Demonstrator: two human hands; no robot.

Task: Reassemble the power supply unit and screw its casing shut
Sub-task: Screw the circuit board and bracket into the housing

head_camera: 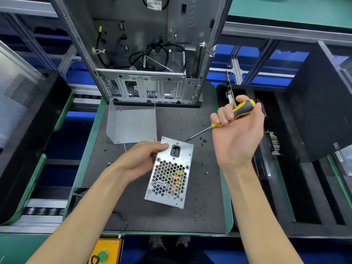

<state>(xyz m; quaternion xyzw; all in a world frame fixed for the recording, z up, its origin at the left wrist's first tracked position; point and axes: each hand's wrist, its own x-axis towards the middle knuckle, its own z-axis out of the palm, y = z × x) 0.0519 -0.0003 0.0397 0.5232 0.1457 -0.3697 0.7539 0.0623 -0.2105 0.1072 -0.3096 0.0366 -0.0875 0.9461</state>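
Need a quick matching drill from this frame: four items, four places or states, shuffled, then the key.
Items:
1. power supply unit
2. screwdriver
3. metal cover plate
4. computer case

Places or states:
A. upright at the far edge of the mat
B. lying loose on the mat behind the left hand
C. steadied by the left hand
D. gripped in the right hand, tip at the unit's far corner

Pairs: 1-C, 2-D, 3-B, 4-A

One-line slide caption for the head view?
Left hand steadies power supply unit; right hand drives screwdriver at its top corner.
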